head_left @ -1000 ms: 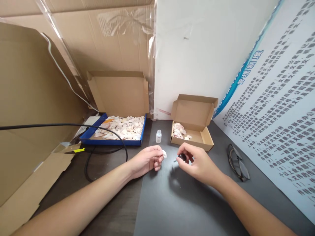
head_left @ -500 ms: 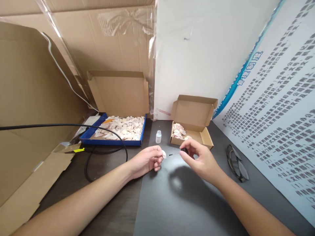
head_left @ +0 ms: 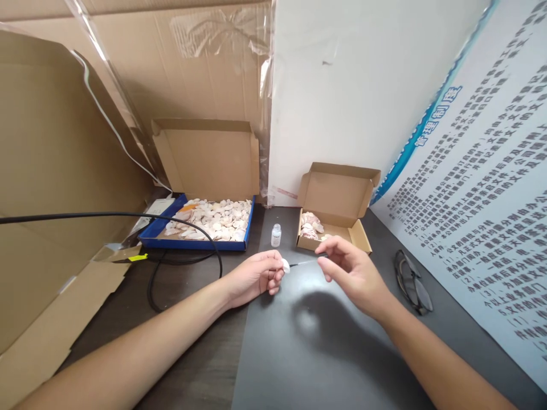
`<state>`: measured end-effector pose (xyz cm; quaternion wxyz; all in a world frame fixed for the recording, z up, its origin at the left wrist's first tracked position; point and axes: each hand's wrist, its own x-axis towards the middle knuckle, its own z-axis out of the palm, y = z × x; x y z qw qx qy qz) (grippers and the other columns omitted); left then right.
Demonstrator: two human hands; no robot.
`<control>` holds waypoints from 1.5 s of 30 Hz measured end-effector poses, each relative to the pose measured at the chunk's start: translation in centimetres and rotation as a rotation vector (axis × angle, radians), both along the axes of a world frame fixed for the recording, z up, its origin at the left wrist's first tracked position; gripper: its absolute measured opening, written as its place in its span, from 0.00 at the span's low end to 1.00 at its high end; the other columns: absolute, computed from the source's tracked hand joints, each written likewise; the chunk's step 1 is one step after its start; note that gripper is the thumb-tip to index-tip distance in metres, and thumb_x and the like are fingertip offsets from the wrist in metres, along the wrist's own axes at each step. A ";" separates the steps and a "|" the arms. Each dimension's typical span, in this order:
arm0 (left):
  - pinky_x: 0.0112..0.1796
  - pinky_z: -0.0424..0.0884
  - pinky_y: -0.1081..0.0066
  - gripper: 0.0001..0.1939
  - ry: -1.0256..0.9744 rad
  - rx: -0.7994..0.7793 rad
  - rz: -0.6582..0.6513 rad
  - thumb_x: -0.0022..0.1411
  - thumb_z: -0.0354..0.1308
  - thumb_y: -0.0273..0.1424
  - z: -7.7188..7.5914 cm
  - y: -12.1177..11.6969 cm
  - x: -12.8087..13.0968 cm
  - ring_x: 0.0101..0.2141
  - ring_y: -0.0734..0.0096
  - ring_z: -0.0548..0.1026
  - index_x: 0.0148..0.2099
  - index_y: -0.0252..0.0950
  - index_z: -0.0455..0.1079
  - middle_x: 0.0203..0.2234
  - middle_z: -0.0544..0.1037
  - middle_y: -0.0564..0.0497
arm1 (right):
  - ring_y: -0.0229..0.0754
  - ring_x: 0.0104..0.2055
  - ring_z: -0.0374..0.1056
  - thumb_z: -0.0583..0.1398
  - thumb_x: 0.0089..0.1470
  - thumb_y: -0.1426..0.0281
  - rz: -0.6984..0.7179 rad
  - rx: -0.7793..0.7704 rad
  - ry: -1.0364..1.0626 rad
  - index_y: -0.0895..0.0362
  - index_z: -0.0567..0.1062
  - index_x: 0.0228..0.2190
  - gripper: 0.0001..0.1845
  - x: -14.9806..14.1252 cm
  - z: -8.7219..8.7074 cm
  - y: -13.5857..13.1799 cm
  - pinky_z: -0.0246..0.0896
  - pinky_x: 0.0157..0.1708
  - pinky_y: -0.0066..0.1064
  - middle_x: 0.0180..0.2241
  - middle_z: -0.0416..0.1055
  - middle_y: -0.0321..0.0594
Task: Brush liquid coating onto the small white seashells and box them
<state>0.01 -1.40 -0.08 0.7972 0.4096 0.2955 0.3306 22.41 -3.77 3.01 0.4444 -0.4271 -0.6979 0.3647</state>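
White shell point(head_left: 286, 266): we pinch it between the thumb and fingers of the left hand point(head_left: 258, 277), nearer to us than the small bottle point(head_left: 276, 236). With the right hand point(head_left: 350, 276) we grip a thin brush point(head_left: 305, 262) at its outer end, thumb and fingertips closed about it and partly hiding it. The dark tip points at the shell; we cannot tell whether the two touch. The bottle stands upright on the tabletop point(head_left: 273, 359), between the shell-filled blue box point(head_left: 196, 245) and the cardboard box point(head_left: 337, 191), both with lids raised. Sunglasses point(head_left: 412, 283) lie to our right.
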 end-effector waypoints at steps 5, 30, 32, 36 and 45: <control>0.23 0.60 0.76 0.07 0.006 -0.006 0.005 0.57 0.63 0.30 0.1 0.0 0.0 0.20 0.80 0.61 0.31 0.34 0.67 0.21 0.66 0.55 | 0.35 0.22 0.61 0.58 0.60 0.62 0.104 -0.097 0.263 0.53 0.68 0.39 0.09 0.5 0.0 0.1 0.56 0.24 0.28 0.22 0.64 0.30; 0.23 0.61 0.77 0.05 0.003 0.017 -0.005 0.59 0.60 0.28 0.0 0.0 0.0 0.20 0.79 0.61 0.33 0.34 0.67 0.21 0.66 0.55 | 0.36 0.24 0.61 0.59 0.58 0.63 -0.032 -0.005 0.016 0.55 0.70 0.38 0.08 0.1 0.0 0.1 0.59 0.27 0.30 0.24 0.60 0.31; 0.23 0.61 0.77 0.05 0.010 0.022 -0.009 0.60 0.59 0.28 -0.1 0.0 0.0 0.21 0.80 0.61 0.33 0.33 0.67 0.21 0.66 0.55 | 0.35 0.24 0.61 0.59 0.58 0.63 -0.043 -0.007 0.075 0.55 0.70 0.38 0.09 0.0 0.0 0.0 0.60 0.27 0.29 0.23 0.60 0.30; 0.23 0.61 0.77 0.05 0.019 0.022 -0.006 0.61 0.59 0.29 0.0 0.0 0.1 0.21 0.80 0.61 0.34 0.33 0.67 0.21 0.65 0.55 | 0.35 0.23 0.60 0.59 0.58 0.62 -0.074 -0.036 0.077 0.55 0.69 0.37 0.10 -0.2 -0.3 0.3 0.59 0.26 0.29 0.23 0.61 0.30; 0.23 0.60 0.77 0.05 0.009 0.020 -0.011 0.62 0.58 0.28 0.0 -0.1 0.1 0.20 0.80 0.61 0.34 0.33 0.66 0.21 0.63 0.56 | 0.36 0.24 0.60 0.58 0.58 0.62 -0.050 -0.019 0.008 0.55 0.69 0.38 0.10 -0.3 -0.6 0.3 0.58 0.27 0.30 0.25 0.60 0.31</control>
